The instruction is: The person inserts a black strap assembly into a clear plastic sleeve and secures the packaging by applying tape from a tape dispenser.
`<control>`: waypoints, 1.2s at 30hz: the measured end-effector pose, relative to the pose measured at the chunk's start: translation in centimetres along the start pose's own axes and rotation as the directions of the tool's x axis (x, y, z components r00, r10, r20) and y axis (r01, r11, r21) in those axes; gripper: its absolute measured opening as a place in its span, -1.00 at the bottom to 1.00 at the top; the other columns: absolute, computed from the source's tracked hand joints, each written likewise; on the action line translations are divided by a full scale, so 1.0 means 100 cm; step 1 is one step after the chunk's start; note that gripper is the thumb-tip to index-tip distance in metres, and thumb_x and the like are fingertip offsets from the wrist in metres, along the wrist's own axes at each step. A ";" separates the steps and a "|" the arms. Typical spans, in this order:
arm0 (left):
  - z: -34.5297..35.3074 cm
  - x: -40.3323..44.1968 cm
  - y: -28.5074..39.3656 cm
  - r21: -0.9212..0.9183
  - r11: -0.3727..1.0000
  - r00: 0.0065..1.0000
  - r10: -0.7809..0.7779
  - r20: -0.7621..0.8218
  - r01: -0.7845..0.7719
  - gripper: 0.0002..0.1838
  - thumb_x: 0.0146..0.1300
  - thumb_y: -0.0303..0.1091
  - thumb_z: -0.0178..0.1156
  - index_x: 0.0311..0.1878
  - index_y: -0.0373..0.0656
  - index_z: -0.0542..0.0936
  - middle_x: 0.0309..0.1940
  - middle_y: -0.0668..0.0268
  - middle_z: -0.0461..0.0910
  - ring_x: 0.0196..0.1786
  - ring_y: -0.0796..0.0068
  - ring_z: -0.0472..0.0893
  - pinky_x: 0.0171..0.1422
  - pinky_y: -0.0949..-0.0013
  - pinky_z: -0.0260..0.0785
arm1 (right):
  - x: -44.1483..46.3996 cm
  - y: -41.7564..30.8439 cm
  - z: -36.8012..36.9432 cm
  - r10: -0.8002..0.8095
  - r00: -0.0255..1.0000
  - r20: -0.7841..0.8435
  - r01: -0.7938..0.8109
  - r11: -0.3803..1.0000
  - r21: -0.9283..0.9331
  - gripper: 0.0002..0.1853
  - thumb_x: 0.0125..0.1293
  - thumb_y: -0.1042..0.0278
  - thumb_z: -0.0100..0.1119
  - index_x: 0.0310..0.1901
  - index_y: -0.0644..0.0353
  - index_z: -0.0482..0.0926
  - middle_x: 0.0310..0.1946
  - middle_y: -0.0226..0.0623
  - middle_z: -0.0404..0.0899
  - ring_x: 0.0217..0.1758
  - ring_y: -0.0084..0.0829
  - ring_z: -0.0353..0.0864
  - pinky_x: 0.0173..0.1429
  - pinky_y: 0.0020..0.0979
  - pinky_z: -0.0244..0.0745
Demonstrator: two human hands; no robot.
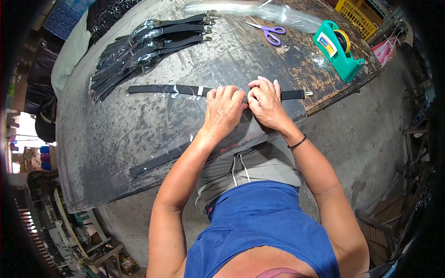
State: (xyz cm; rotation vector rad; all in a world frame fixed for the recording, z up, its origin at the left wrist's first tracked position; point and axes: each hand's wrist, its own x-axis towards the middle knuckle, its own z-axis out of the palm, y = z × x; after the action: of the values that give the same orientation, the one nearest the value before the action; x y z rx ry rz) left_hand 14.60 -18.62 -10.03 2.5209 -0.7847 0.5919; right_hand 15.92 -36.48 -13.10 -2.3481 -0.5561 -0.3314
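Observation:
A long black strap (185, 90) lies across the worktable, partly in clear plastic, with a white band near its middle and a metal clip (308, 94) at its right end. My left hand (224, 109) is closed on the strap's middle. Right beside it, my right hand (266, 103) pinches the same strap, the fingertips of both hands nearly touching. The part between my fingers is hidden. Nearer my body, a second black strap (157, 163) lies along the table's front edge, partly behind my left forearm.
A pile of packed black straps (139, 51) with clips sits at the back left. Purple scissors (271, 33), clear plastic sleeves (259, 12) and a green tape dispenser (337, 53) are at the back right of the worktable (97, 153). A yellow crate (354, 18) stands beyond.

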 end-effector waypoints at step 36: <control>0.009 0.013 -0.033 -0.310 0.948 0.954 0.031 0.299 0.066 -0.93 0.29 -0.38 0.25 -0.21 -0.13 0.62 0.12 0.22 0.50 0.31 0.10 0.39 0.36 0.06 0.16 | -0.001 0.003 -0.006 -0.059 0.998 0.013 0.059 0.997 0.055 -0.88 0.26 0.37 0.25 -0.22 0.16 0.55 0.16 -0.11 0.45 0.38 -0.01 0.34 0.48 0.25 0.04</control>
State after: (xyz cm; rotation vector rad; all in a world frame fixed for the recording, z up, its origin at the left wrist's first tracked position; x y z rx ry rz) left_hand 17.82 -17.17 -11.00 2.3373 -0.8825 0.0606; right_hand 15.92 -37.15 -12.87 -2.2864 -0.6347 -0.3224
